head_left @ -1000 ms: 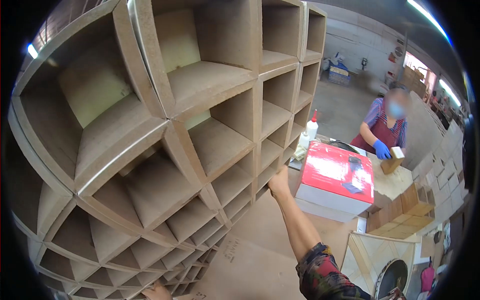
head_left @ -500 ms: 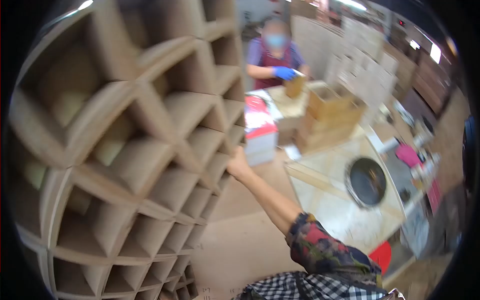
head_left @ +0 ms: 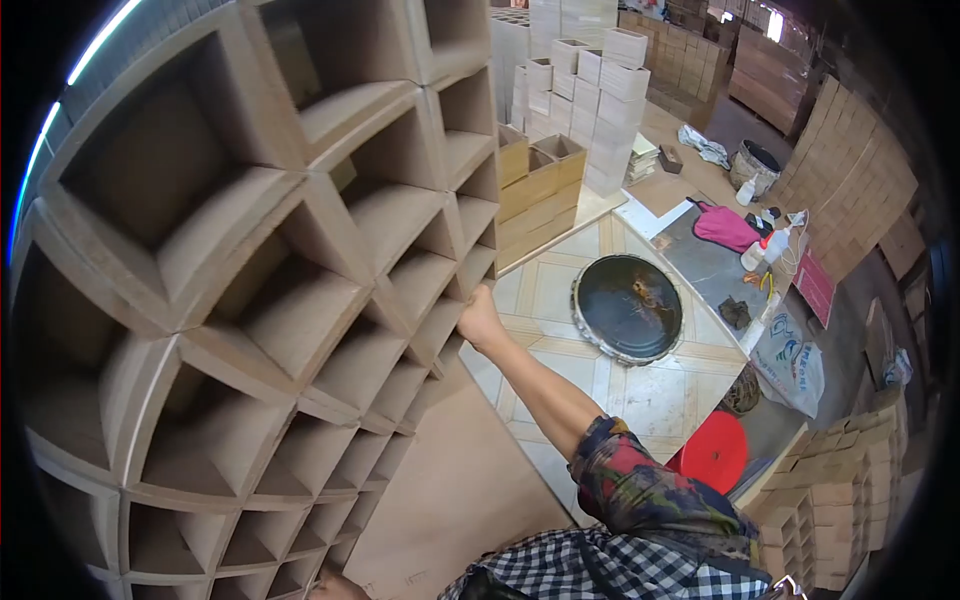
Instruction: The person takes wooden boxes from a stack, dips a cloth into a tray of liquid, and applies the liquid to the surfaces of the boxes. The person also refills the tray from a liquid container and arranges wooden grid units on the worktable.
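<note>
A large stack of open wooden boxes [head_left: 320,390], their hollow sides facing me, fills the left half of the head view and looks tilted. My right hand [head_left: 482,320] is closed on the stack's right edge, the arm stretched out and the fingertips partly hidden by the wood. At the bottom of the view, a small part of my left hand [head_left: 338,588] shows against the stack's lower edge, closed round it; most of its fingers are out of sight. Below the stack lies a brown board [head_left: 430,480] with faint handwritten marks.
Right of my arm, a round dark basin [head_left: 628,310] of liquid stands on a tiled-pattern tabletop [head_left: 535,375]. Behind are yellowish boxes [head_left: 540,205] and tall pale box stacks [head_left: 605,110]. A red round stool [head_left: 715,452] and more brown boxes [head_left: 830,490] stand at the right.
My view has swung right, so the basin sits nearer the middle and the co-worker is out of sight. The stack remains in my right hand; part of my left hand now shows.
</note>
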